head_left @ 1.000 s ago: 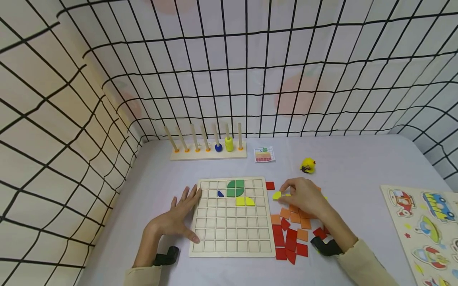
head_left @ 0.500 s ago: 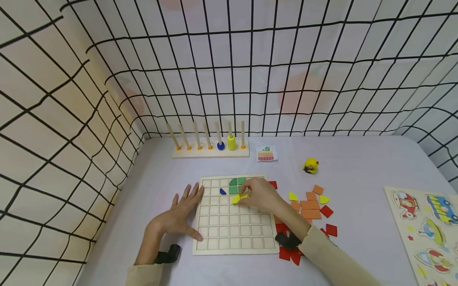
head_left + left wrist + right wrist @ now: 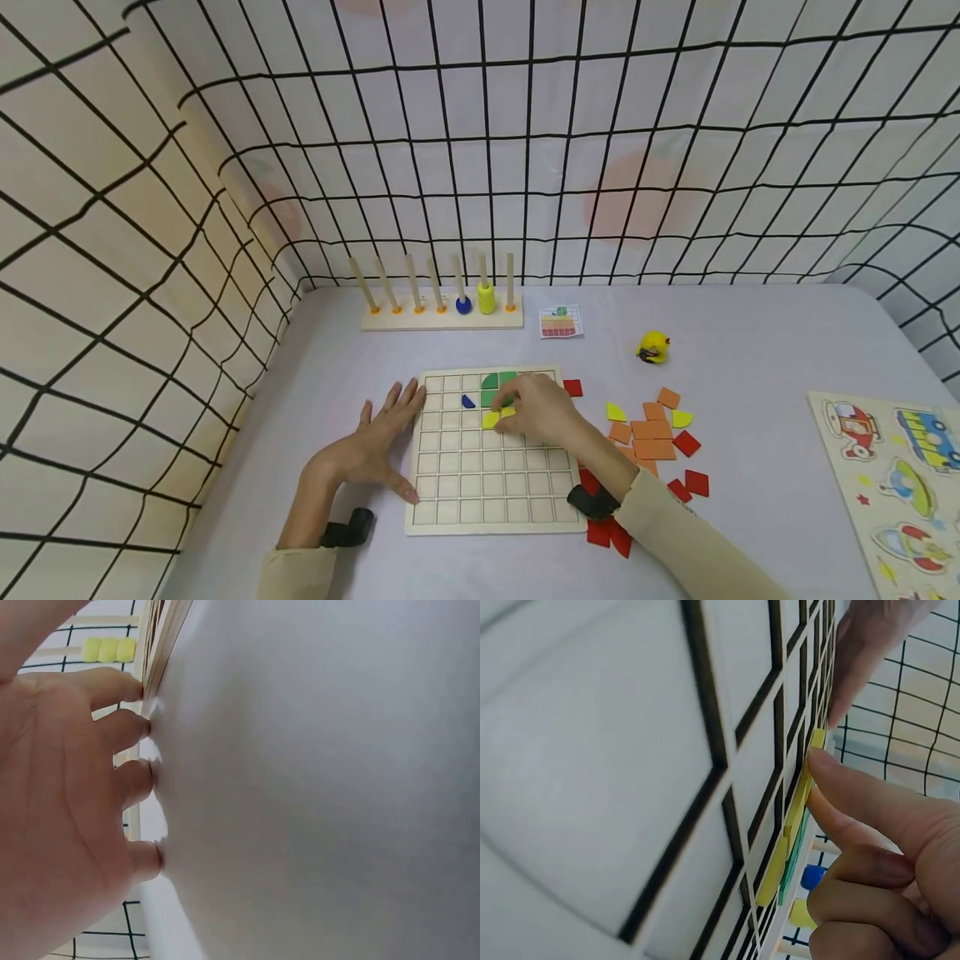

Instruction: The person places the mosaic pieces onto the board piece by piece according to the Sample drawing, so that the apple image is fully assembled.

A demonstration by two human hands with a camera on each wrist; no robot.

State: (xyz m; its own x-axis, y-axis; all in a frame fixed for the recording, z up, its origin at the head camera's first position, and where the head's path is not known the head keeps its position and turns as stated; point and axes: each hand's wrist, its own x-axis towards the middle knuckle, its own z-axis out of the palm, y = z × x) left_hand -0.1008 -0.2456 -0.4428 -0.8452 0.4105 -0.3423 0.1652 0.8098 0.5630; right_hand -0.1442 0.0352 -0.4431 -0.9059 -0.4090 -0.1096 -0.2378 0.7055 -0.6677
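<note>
A pale wooden grid board (image 3: 480,487) lies on the table, with several green tiles (image 3: 489,398) and a small blue tile (image 3: 468,402) in its upper cells. Just under the green ones, my right hand (image 3: 536,410) pinches a yellow quarter-round tile (image 3: 491,419) between thumb and forefinger, at the left end of a yellow row (image 3: 774,874). In the right wrist view the thumb touches this tile; its other fingers are curled. My left hand (image 3: 372,450) rests with spread fingers along the board's left edge. Its fingertips touch the table in the left wrist view.
Loose orange tiles (image 3: 652,450), red tiles (image 3: 697,483) and yellow quarter-rounds (image 3: 615,412) lie right of the board. Behind it stand a peg rack (image 3: 442,323), a pattern card (image 3: 560,322) and a yellow duck (image 3: 654,347). A picture puzzle (image 3: 885,475) lies far right.
My right hand has carried the yellow quarter-round tile leftward from the loose tiles onto the board, and hardly moved in the last half second. The left hand has stayed at the board's edge.
</note>
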